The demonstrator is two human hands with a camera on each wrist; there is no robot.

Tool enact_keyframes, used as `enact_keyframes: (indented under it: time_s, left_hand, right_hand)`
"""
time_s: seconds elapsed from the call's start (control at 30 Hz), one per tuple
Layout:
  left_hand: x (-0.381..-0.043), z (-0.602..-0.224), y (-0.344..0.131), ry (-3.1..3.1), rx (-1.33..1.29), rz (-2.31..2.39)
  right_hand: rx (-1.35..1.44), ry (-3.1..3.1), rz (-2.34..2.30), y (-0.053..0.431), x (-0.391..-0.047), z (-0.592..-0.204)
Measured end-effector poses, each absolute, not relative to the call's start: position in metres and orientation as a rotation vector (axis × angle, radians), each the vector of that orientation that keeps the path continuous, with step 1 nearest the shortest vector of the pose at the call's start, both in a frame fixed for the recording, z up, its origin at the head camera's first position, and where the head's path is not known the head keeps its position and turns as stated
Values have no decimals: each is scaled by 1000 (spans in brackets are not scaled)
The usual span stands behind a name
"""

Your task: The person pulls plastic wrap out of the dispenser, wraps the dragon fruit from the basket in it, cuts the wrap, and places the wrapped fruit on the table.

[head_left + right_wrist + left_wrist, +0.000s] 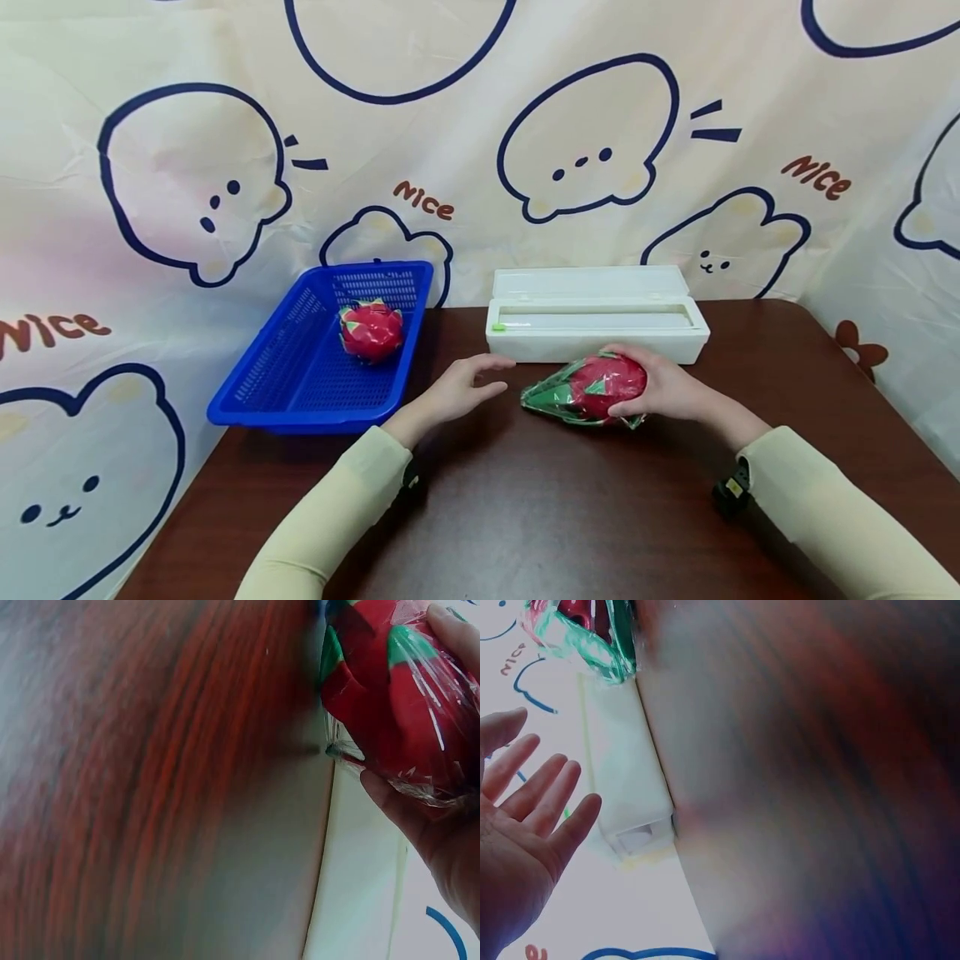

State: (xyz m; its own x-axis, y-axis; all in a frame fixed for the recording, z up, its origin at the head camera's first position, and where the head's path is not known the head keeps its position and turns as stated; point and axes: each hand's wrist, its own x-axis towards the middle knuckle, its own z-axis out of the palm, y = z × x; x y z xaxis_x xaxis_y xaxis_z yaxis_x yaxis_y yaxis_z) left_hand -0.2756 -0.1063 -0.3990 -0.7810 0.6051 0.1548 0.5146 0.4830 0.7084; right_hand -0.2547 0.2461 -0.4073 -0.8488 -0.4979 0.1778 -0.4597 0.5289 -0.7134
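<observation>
My right hand (660, 385) grips a red and green dragon fruit (603, 385) covered in clear plastic wrap, thumb and fingers curled round its right end. In the right wrist view the film over the dragon fruit (412, 697) shines and is crumpled at the ends. My left hand (463, 390) hovers to the left of the fruit, holding nothing. Its fingers look spread and relaxed in the left wrist view, apart from the fruit. Just behind the hands stands a white cling film box (600, 343) with its lid raised.
At the left a blue plastic basket (300, 408) holds another dragon fruit (371, 331). A small green piece (498, 327) sits at the box's left front edge. The brown table (525, 517) meets a patterned cloth (450, 142) at the back.
</observation>
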Motion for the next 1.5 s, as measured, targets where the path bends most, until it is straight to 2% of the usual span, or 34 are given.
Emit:
enact_keyframes:
  time_s: [0.33,1.0,1.5]
  left_hand:
    - [-282,-399,-102,2620,1014,1235]
    - [-286,-403,-102,2595,1010,1219]
    - [-284,-400,-101,2623,980,1181]
  right_hand:
    - [-611,2758,-1226,284,-242,-396]
    - [-163,2932,-1000,395,-202,-385]
    - [-30,2938,-1058,448,-186,-396]
